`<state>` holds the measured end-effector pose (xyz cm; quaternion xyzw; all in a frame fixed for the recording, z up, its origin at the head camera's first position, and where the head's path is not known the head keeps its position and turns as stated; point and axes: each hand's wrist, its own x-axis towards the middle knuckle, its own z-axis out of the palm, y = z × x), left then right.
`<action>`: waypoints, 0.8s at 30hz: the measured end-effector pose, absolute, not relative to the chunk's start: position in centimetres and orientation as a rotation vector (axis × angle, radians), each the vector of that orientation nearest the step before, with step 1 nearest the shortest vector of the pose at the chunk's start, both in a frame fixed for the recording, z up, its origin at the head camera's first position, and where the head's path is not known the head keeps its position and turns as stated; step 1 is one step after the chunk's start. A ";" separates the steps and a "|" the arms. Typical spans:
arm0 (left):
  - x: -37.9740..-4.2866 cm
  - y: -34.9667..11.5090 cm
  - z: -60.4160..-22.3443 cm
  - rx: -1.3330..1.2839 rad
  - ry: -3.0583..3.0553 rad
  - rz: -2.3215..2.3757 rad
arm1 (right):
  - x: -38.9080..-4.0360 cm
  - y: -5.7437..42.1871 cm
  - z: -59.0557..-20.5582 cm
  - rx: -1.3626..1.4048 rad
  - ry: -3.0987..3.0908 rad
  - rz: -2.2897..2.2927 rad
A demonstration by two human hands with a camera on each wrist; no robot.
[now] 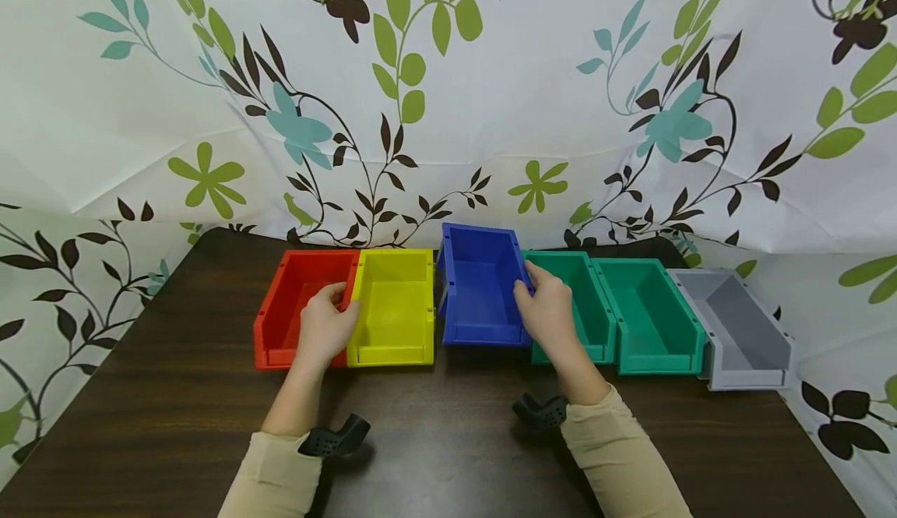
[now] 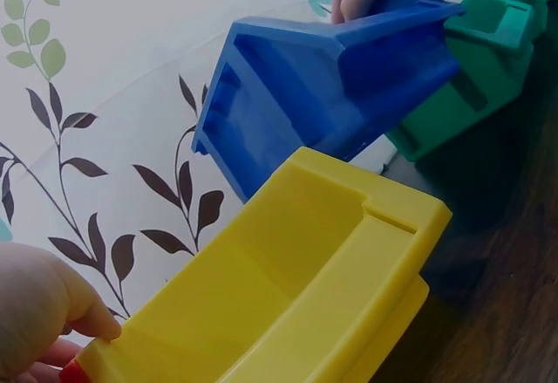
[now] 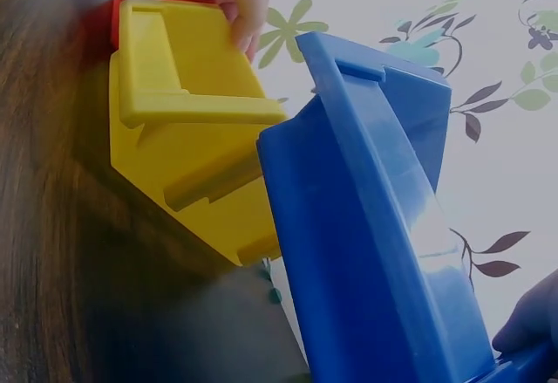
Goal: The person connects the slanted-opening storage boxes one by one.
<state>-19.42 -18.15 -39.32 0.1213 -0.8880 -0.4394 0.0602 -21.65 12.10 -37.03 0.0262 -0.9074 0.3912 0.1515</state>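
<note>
A blue bin (image 1: 483, 284) is raised off the table and tilted, with my right hand (image 1: 548, 308) gripping its right side wall. In the right wrist view the blue bin (image 3: 366, 226) looms large, part of the right hand (image 3: 532, 318) at the corner. My left hand (image 1: 325, 323) pinches the left wall of the yellow bin (image 1: 391, 315), thumb on the yellow rim and fingers inside the red bin (image 1: 280, 323). The left wrist view has the left thumb (image 2: 78, 304) on the edge of the yellow bin (image 2: 349, 252).
To the right stand two green bins (image 1: 652, 308) and a grey bin (image 1: 750, 331), side by side on the dark wooden table (image 1: 434, 440). A white leaf-patterned cloth (image 1: 455, 136) hangs close behind the row. Each wrist carries a black camera mount (image 1: 336, 436).
</note>
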 end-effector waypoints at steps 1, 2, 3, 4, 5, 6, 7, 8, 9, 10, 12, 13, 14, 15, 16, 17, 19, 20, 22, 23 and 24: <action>-19.4 -18.1 -39.4 0.358 -2.689 -1.328 | -21.7 12.1 -37.0 0.074 -2.611 1.120; -19.4 -18.0 -39.4 0.351 -2.691 -1.328 | -21.7 12.1 -37.1 0.072 -2.615 1.117; -19.4 -17.9 -39.4 0.346 -2.691 -1.327 | -21.7 12.1 -37.1 0.070 -2.618 1.113; -19.4 -17.9 -39.4 0.341 -2.691 -1.327 | -21.7 12.1 -37.1 0.067 -2.620 1.109; -19.3 -17.8 -39.5 0.336 -2.691 -1.325 | -21.7 12.1 -37.1 0.065 -2.621 1.108; -19.3 -17.8 -39.5 0.333 -2.689 -1.326 | -21.7 12.1 -37.1 0.063 -2.621 1.103; -19.3 -17.7 -39.5 0.332 -2.688 -1.327 | -21.7 12.1 -37.1 0.060 -2.621 1.101; -19.3 -17.7 -39.5 0.330 -2.688 -1.326 | -21.7 12.1 -37.2 0.060 -2.616 1.096; -19.3 -17.7 -39.5 0.326 -2.689 -1.326 | -21.7 12.1 -37.2 0.061 -2.613 1.089; -19.3 -17.6 -39.4 0.324 -2.690 -1.329 | -21.7 12.1 -37.2 0.060 -2.611 1.082; -19.3 -17.6 -39.4 0.318 -2.694 -1.334 | -21.7 12.1 -37.2 0.060 -2.607 1.068; -19.3 -17.6 -39.4 0.317 -2.697 -1.338 | -21.7 12.1 -37.1 0.063 -2.602 1.063; -19.3 -17.6 -39.3 0.316 -2.699 -1.342 | -21.6 12.1 -37.1 0.066 -2.598 1.059; -19.3 -17.6 -39.3 0.317 -2.701 -1.348 | -21.6 12.1 -37.1 0.067 -2.598 1.055; -19.3 -17.6 -39.3 0.320 -2.702 -1.353 | -21.5 12.0 -37.0 0.069 -2.601 1.052; -19.3 -17.6 -39.3 0.324 -2.704 -1.356 | -21.5 12.0 -36.9 0.070 -2.604 1.050; -19.3 -17.6 -39.3 0.332 -2.705 -1.362 | -21.4 12.0 -36.8 0.072 -2.612 1.045; -19.3 -17.6 -39.2 0.334 -2.706 -1.365 | -21.4 11.9 -36.8 0.072 -2.618 1.043; -19.3 -17.6 -39.3 0.337 -2.705 -1.368 | -21.3 11.9 -36.7 0.077 -2.626 1.043; -19.3 -17.6 -39.3 0.336 -2.705 -1.367 | -21.3 11.9 -36.7 0.081 -2.627 1.041; -19.3 -17.6 -39.3 0.333 -2.702 -1.367 | -21.3 11.9 -36.7 0.089 -2.630 1.037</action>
